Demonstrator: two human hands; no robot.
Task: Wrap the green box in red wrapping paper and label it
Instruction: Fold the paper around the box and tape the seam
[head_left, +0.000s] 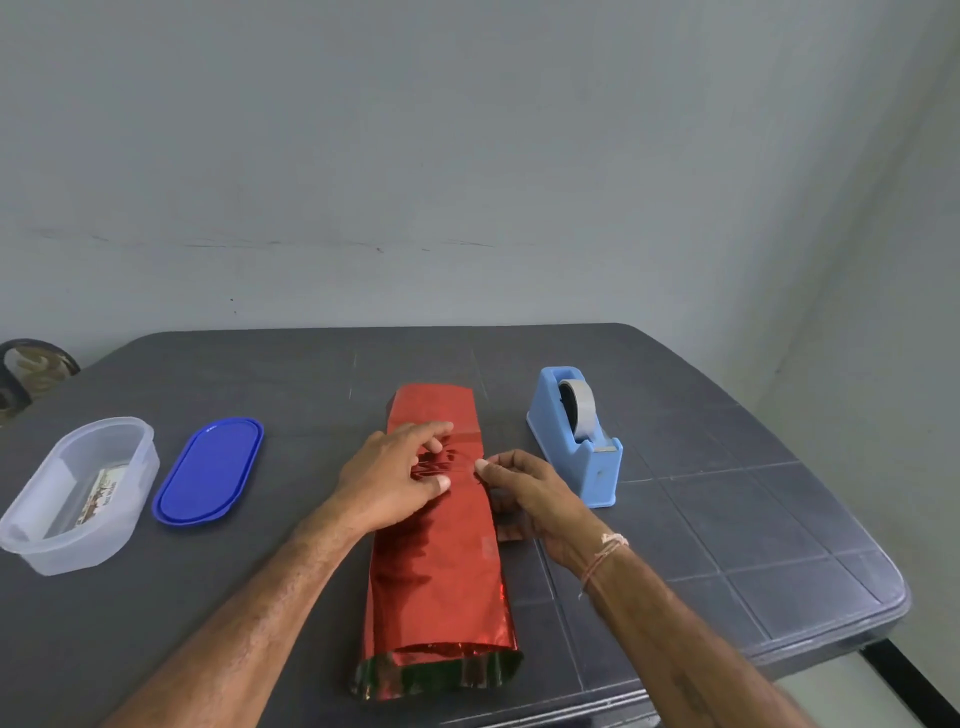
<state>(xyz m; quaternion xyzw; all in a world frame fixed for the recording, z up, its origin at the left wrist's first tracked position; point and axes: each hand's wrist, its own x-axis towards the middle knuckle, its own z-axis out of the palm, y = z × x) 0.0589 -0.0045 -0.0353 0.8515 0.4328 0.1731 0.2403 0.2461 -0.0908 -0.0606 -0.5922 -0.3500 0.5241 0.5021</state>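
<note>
Shiny red wrapping paper (439, 566) lies as a long tube down the middle of the dark table, wrapped round the box, which is hidden inside. Green shows only in the reflection at the tube's open near end (441, 673). My left hand (387, 475) lies on top of the paper with its fingers spread and presses it down near the middle seam. My right hand (524, 491) is at the tube's right side and pinches a small piece between thumb and forefinger, seemingly clear tape, at the seam.
A light blue tape dispenser (576, 436) with a roll stands right of the paper. A blue oval lid (208, 470) and a clear plastic container (78, 493) holding a label card lie at the left. The table's edge (779, 654) runs close at the near right.
</note>
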